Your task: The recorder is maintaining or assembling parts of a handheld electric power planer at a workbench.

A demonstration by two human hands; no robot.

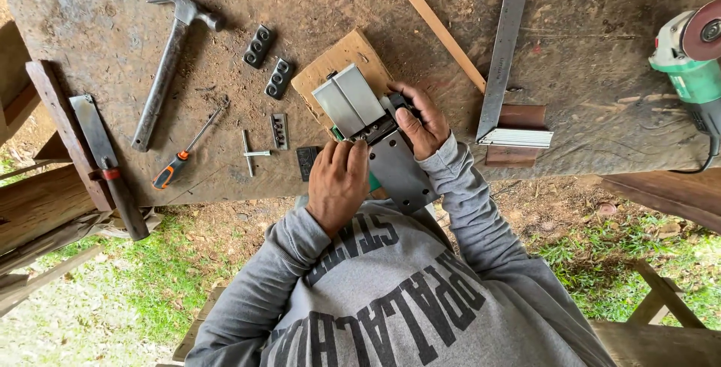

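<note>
I hold a grey power planer upside down at the near edge of a worn wooden workbench, its flat metal sole facing up. My left hand grips the planer's near side, fingers curled over it. My right hand grips the other side by the black blade drum, thumb pressed on top. The planer's front rests over a small plywood offcut.
On the bench lie a claw hammer, an orange-handled screwdriver, two black clamp pieces, a small T-wrench, a steel square and a green angle grinder at right. Grass lies below the bench edge.
</note>
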